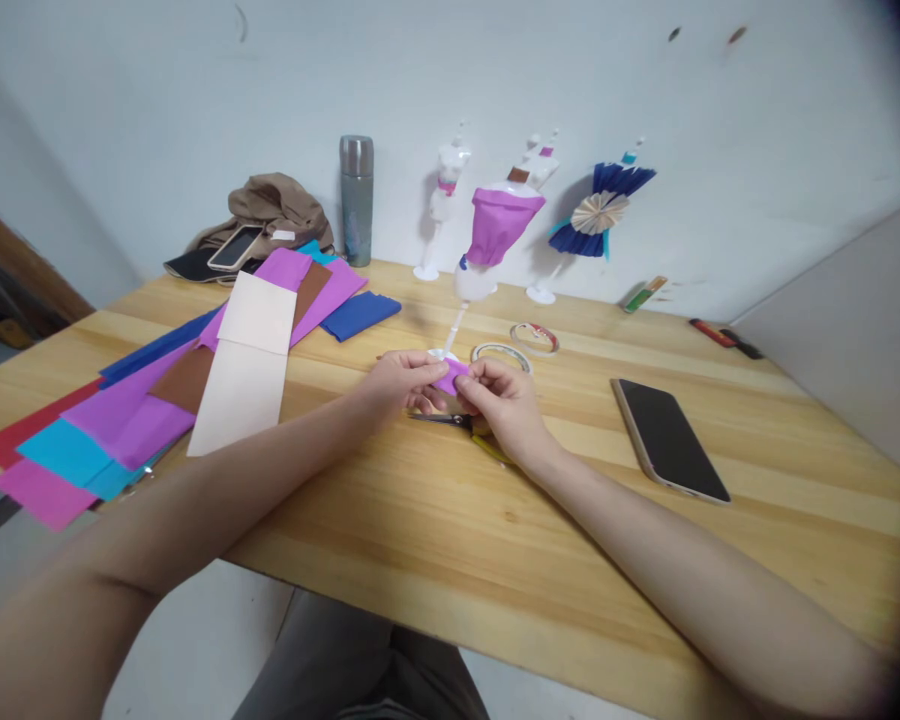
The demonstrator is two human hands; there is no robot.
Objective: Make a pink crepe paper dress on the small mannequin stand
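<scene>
My left hand (399, 384) and my right hand (504, 402) meet over the middle of the wooden table (435, 520), both pinching a small purple paper piece (450, 374). Scissors (450, 420) with yellow handles lie on the table just under my hands. Right behind them stands a white mannequin stand (471, 280) wearing a purple paper dress (498, 224).
Coloured paper sheets (172, 385) spread over the table's left part. A phone (669, 438) lies at the right, two tape rolls (521, 345) behind my hands. Two more paper-dressed stands, a metal flask (357, 198), brown cloth with phones stand near the wall.
</scene>
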